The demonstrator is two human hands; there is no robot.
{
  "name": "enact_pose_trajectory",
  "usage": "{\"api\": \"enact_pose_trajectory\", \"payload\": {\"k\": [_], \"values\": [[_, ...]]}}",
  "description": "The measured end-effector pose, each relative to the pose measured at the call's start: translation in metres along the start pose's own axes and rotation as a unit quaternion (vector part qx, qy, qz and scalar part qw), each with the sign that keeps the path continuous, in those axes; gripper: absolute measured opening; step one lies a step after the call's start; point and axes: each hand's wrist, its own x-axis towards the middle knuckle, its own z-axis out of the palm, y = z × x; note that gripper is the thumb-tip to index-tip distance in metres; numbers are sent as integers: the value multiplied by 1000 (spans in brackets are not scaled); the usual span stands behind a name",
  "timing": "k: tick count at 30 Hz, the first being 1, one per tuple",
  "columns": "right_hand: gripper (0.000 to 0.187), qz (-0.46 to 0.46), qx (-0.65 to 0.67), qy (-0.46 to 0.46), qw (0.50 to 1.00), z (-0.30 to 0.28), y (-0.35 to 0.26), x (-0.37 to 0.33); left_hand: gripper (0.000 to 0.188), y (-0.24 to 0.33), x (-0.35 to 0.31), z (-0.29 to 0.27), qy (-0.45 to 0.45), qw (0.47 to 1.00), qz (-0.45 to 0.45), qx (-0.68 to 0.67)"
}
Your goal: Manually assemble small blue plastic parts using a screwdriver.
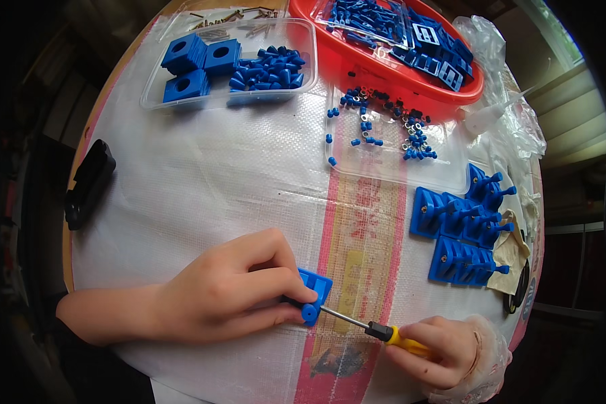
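My left hand (pixel 245 289) is closed on a small blue plastic part (pixel 319 286), pinning it near the middle of the table's front half. A short round blue piece (pixel 309 312) sticks out below my left fingertips. My right hand (pixel 441 350) grips the yellow handle of a screwdriver (pixel 377 330). Its metal shaft points left, and the tip meets the blue part beside my left thumb and forefinger. My left fingers hide much of the part and the exact contact spot. To the right stand several assembled blue parts (pixel 461 215) with protruding pegs.
A clear tub (pixel 148 94) holds blue square blocks and small cone-shaped pieces. Beyond it lie metal screws (pixel 232 20). A red basin (pixel 474 91) contains many blue parts; a clear tray (pixel 397 176) has tiny blue pieces and rings. A black object (pixel 89 182) lies far left, plastic bags (pixel 498 67) far right.
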Motion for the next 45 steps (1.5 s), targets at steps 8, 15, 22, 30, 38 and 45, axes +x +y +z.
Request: {"api": "enact_pose_trajectory", "payload": {"k": [8,15,22,30,38,45], "values": [[26,-55,-103,-12,993,-1,1,6,24,-2,0,1,0,1000,-7,3],[28,156,183,88,967,7,5,3,24,-2,0,1,6,1000,-11,3],[33,301,334,152,880,14,-6,1,24,-2,0,0,4,1000,-2,-1],[28,140,145,100,974,15,-1,-1,25,-2,1,0,-2,1000,-4,-1],[25,-32,-100,22,994,-5,-8,13,25,-1,1,0,3,1000,-6,3],[29,37,93,52,994,7,5,-1,24,0,2,1,4,1000,-9,-6]]}}
